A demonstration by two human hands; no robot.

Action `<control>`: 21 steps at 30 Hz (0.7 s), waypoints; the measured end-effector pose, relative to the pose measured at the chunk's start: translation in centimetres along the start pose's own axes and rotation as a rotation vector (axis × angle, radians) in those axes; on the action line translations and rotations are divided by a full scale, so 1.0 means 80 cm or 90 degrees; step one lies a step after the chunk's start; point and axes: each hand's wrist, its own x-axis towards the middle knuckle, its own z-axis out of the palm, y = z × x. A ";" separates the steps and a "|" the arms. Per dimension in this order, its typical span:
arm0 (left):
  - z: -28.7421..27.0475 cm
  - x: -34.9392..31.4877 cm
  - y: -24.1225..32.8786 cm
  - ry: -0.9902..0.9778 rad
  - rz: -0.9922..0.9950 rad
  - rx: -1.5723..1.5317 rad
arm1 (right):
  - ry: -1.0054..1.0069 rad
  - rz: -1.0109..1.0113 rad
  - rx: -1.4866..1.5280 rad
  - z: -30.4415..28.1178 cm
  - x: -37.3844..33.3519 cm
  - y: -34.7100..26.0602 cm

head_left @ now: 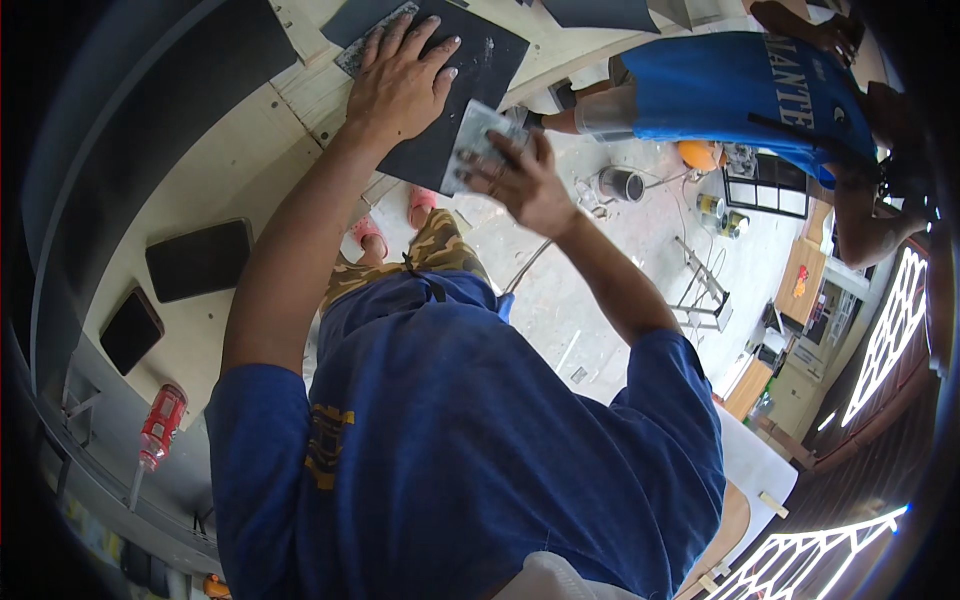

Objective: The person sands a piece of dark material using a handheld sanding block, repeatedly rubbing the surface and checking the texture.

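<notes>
A flat black panel (481,58) with whitish smudges lies on the bench, jutting over its edge. My left hand (402,85) rests flat on it with its fingers spread, the fingertips over or beside a grey, dusty patch (352,57). Whether that patch is a separate pad, I cannot tell. My right hand (528,185) grips a pale, greyish rectangular piece (473,140) at the panel's right edge. Motion blurs both hand and piece, so its kind is unclear. Dark dust marks the fingers of both hands.
Two dark flat rectangles, one larger (199,260) and one smaller (132,330), lie on the wooden bench (283,190) at left, near a red-handled screwdriver (162,425). A person in a blue shirt (720,90) stands at right. A bucket (622,184), cans and cables are on the floor.
</notes>
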 end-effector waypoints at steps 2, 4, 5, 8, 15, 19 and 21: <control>-0.001 0.004 0.004 0.002 0.002 -0.004 | 0.070 0.032 -0.120 0.010 0.010 0.054; -0.001 0.000 0.002 0.001 -0.009 -0.004 | 0.044 0.097 -0.166 -0.010 0.041 0.080; -0.002 0.000 0.000 -0.003 -0.013 -0.006 | 0.034 0.093 -0.163 -0.009 0.039 0.075; -0.001 -0.001 0.001 -0.001 -0.027 -0.015 | 0.041 -0.011 -0.077 0.005 0.012 0.022; -0.006 -0.005 0.006 -0.003 -0.028 -0.011 | 0.054 0.029 -0.104 -0.024 0.049 0.132; -0.002 -0.001 0.008 -0.022 -0.055 -0.006 | 0.004 -0.129 -0.053 -0.019 0.010 0.051; -0.003 -0.003 0.007 -0.026 -0.056 0.000 | 0.003 -0.107 -0.056 -0.021 0.020 0.067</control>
